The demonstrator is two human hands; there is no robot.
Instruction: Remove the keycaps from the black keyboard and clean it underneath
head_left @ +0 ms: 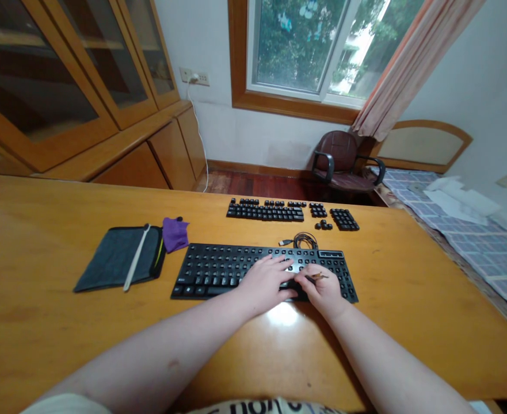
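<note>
A black keyboard [222, 265] lies on the wooden desk with many keycaps off, so its bare key posts show; the bottom-left keys and long space bar are on it. My left hand [267, 282] rests flat across its middle, fingers spread. Close beside it, my right hand [322, 287] is closed around a thin, dark, stick-like tool [320, 277] with a brownish end pointing right. The tool's other end is down at the keys, partly hidden by my fingers. Loose black keycaps [265, 213] stand in rows behind the keyboard, and a number-pad group [345, 219] sits to their right.
The keyboard's coiled cable [305, 240] lies behind it. On the left are a dark grey zip pouch [110, 259], a white long-handled brush [136, 259] on top, and a purple cloth [175, 234]. Beyond the desk are a chair [343, 155], cabinets and a bed.
</note>
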